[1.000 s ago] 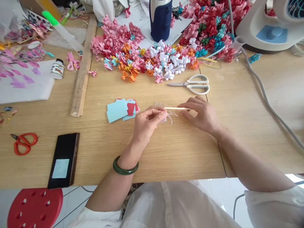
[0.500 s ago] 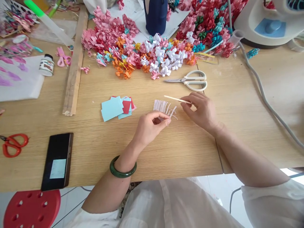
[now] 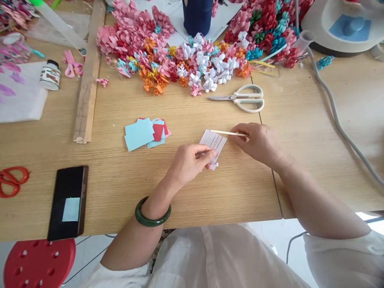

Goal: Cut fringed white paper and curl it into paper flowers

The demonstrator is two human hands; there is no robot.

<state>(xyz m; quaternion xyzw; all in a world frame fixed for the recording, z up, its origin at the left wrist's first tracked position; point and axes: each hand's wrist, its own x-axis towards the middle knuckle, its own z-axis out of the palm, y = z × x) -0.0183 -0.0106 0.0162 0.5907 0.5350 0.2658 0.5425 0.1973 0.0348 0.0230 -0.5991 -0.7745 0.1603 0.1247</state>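
Observation:
Between the thumb and fingers of my left hand (image 3: 193,160) is a small white piece of paper cut into narrow strips (image 3: 213,140). Part of that fringed paper is hidden behind the fingers, and a curled bit shows below the thumb. My right hand (image 3: 258,144) pinches a thin pale stick (image 3: 228,133), whose tip reaches the paper's upper edge; whether it touches cannot be made out. Left of my hands lies a small pile of light blue, red and pink paper cards (image 3: 139,134). White-handled scissors (image 3: 247,98) rest beyond my right hand.
Many curled paper flowers (image 3: 207,66) are heaped along the back, around a dark blue cup (image 3: 196,18). A wooden bar (image 3: 87,88), a phone (image 3: 67,202) and red-handled scissors (image 3: 13,181) lie at left. At right are a grey cable (image 3: 339,116) and a white machine (image 3: 339,30).
My left hand has turned the fringed paper, so its strips now lie together rather than spread. The stick's tip has come down to the paper's edge. The whole view has shifted slightly.

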